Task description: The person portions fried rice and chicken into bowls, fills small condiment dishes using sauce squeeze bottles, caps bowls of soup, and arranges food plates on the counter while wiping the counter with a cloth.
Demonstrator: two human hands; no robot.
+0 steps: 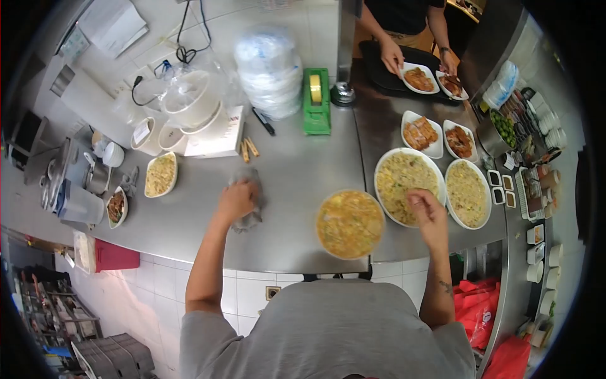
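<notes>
My left hand (pixel 238 197) presses down on a grey cloth (pixel 249 218) on the steel counter, its fingers closed over it. My right hand (pixel 430 216) is over the near edge of an oval plate of fried rice (pixel 404 180), fingers curled together. Whether anything is between those fingers, I cannot make out. A second oval plate of fried rice (pixel 468 196) lies just right of that hand. Between my hands, near the counter's front edge, stands a round bowl of yellow-orange soup (pixel 350 224). Two small white dishes of sliced browned meat, the left dish (pixel 423 134) and right dish (pixel 461 140), sit behind the rice.
Across the counter, another person's hands (pixel 392 58) hold dishes over a black tray (pixel 385 74). A green tape dispenser (pixel 317 117), stacked plastic-wrapped containers (pixel 268 72) and a marker (pixel 264 121) stand at the back. Leftward are a noodle-like dish (pixel 161 174) and a small meat dish (pixel 117 208).
</notes>
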